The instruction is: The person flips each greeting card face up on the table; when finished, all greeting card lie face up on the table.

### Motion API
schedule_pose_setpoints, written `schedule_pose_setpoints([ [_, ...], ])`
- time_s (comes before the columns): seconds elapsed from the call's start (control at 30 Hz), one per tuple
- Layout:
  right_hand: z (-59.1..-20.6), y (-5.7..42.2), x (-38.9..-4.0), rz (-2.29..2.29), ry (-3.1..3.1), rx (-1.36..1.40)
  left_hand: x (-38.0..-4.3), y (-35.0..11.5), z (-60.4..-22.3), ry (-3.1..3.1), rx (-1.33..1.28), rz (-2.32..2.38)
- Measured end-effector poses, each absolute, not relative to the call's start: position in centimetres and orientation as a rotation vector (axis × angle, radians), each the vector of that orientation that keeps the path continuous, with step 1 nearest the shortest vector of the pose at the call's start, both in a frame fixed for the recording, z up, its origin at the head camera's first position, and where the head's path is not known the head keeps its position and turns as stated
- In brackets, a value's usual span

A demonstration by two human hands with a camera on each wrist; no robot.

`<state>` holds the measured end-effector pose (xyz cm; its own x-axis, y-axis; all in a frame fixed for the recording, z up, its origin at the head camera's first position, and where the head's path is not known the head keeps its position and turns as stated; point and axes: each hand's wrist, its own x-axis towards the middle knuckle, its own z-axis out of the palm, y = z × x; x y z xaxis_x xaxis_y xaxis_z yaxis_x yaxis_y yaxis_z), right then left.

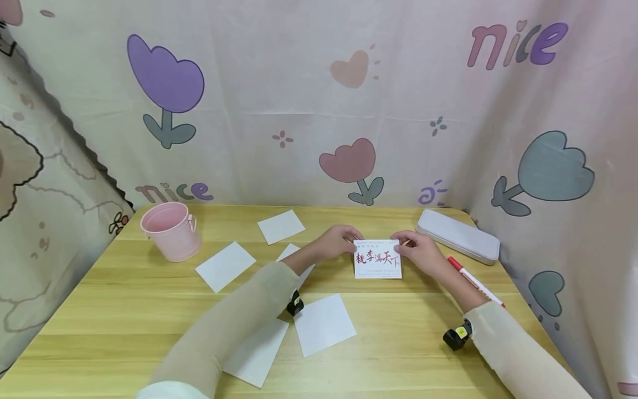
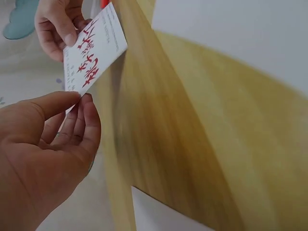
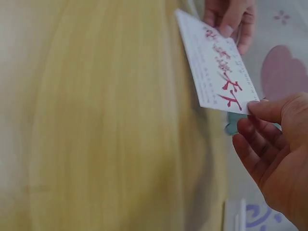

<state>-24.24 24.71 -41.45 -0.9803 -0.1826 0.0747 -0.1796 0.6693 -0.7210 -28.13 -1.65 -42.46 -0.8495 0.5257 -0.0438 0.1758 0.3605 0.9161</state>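
Note:
Between both hands a white card (image 1: 377, 266) with red brush-style Chinese characters is held up, its printed face toward the head camera. The left hand (image 1: 340, 242) pinches its upper left edge between thumb and fingers. At the opposite edge, the right hand (image 1: 417, 252) pinches the card's upper right side. In the left wrist view, the left thumb (image 2: 57, 103) lies on the printed face with the fingers curled behind. The right wrist view shows the right thumb (image 3: 267, 110) on a corner of the card, fingers behind it.
Several blank white cards lie on the wooden table (image 1: 399, 343), among them one card (image 1: 325, 324) near the left wrist. A pink bucket (image 1: 171, 233) stands at the back left. At the right are a white pencil case (image 1: 457, 235) and a red-capped marker (image 1: 476, 281). A patterned curtain (image 1: 279, 83) hangs behind.

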Motion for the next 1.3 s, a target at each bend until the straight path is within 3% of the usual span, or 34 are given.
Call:
schedule_pose_setpoints([
  [0.73, -44.4, 25.6, -29.1, -0.929, 2.961, -0.478, -31.6, 1.3, -43.7, 2.587, 0.567, 1.065],
  [1.03, -43.9, 25.1, -28.7, -0.98, 2.917, -0.43, -31.0, -0.4, -43.3, 2.535, 0.634, 1.16],
  [1.3, -41.9, 22.4, -25.9, -1.161, 2.828, -0.444, -28.3, -3.9, -41.5, 2.511, 0.738, 1.188],
])
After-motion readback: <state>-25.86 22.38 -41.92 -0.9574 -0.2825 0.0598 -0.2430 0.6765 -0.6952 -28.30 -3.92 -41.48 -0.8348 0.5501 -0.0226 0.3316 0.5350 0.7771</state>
